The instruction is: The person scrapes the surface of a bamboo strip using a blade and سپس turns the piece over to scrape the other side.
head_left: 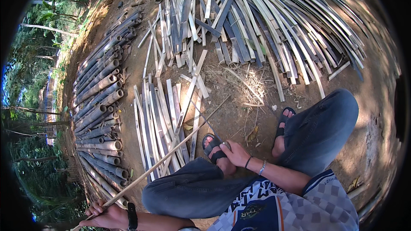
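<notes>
My left hand (108, 217), at the lower left, is closed around the near end of a long thin bamboo strip (160, 161). The strip slants up and away to the right, over my bent left leg. In front of my belly, my right hand (235, 154) grips a knife; its handle is mostly hidden in my fist. The narrow dark blade (212, 131) points away and to the left, crossing the strip near its far part. Whether blade and strip touch, I cannot tell. Below the strip's far half lie split bamboo slats (157, 124) on the ground.
Thick bamboo poles (100, 111) are stacked along the left. Large heaps of split slats (274, 21) spread across the far side. Curly shavings (246, 81) cover the dirt before my feet. My sandalled feet (280, 130) and bent knees frame the spot. Trees stand beyond the poles.
</notes>
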Demonstrator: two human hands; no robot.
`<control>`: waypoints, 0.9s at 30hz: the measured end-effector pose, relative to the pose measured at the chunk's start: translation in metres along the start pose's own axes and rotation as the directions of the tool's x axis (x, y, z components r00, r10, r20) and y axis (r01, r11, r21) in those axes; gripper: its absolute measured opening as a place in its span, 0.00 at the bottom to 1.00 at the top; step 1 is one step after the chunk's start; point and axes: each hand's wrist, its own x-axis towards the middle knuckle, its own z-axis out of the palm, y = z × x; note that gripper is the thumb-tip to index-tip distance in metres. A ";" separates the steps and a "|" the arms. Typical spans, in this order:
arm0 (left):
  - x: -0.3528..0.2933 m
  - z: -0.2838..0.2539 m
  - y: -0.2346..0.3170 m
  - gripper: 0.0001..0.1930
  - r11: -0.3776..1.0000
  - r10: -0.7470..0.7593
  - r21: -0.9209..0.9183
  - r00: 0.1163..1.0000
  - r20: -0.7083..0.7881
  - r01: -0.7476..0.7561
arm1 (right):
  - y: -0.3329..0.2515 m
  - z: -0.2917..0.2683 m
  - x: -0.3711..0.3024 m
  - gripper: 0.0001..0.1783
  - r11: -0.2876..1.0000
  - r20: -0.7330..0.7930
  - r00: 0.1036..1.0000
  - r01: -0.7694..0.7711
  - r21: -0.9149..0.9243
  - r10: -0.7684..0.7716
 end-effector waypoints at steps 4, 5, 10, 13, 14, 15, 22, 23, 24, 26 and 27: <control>-0.002 0.010 -0.006 0.24 0.999 0.046 0.025 0.999 0.010 -0.046 | -0.097 0.019 -0.033 0.25 0.975 0.334 0.925 0.213 -0.059 -0.182; -0.005 0.019 -0.007 0.24 0.997 0.071 0.019 0.997 -0.028 -0.070 | -0.102 0.021 -0.035 0.25 0.975 0.369 0.907 0.221 -0.007 -0.203; -0.014 0.034 -0.004 0.23 0.994 0.035 -0.106 0.998 -0.045 -0.040 | -0.067 0.007 -0.033 0.24 0.995 0.203 0.976 0.093 -0.046 -0.082; -0.009 0.014 -0.002 0.23 0.978 -0.015 -0.199 0.981 0.195 0.054 | -0.050 -0.007 -0.023 0.24 1.000 0.079 0.997 0.003 0.016 -0.004; -0.011 0.013 -0.001 0.23 0.978 -0.006 -0.205 0.983 0.184 0.044 | -0.057 -0.009 -0.025 0.24 1.000 0.136 0.991 -0.004 0.004 0.004; -0.012 0.014 -0.001 0.23 0.978 -0.003 -0.203 0.985 0.175 0.039 | -0.062 -0.008 -0.029 0.24 1.000 0.195 0.981 -0.019 -0.005 0.020; -0.017 0.029 -0.001 0.24 0.989 0.062 -0.133 0.998 -0.003 -0.062 | -0.125 0.013 -0.055 0.18 0.970 0.355 0.903 0.229 0.084 -0.244; -0.024 0.051 0.002 0.24 0.989 0.071 -0.136 0.997 0.041 -0.065 | -0.119 -0.006 -0.054 0.18 0.957 0.288 0.912 0.281 0.078 -0.291; -0.031 0.054 -0.004 0.25 0.989 0.028 -0.149 0.998 0.049 -0.020 | -0.114 -0.014 -0.063 0.18 0.959 0.265 0.925 0.284 -0.011 -0.271; -0.034 0.057 0.000 0.24 0.972 0.030 -0.233 1.000 0.005 -0.028 | -0.114 -0.003 -0.069 0.18 0.960 0.298 0.917 0.280 -0.005 -0.265; -0.034 0.049 0.000 0.24 0.981 0.061 -0.185 0.998 0.002 -0.059 | -0.119 0.005 -0.074 0.18 0.954 0.313 0.908 0.300 -0.020 -0.279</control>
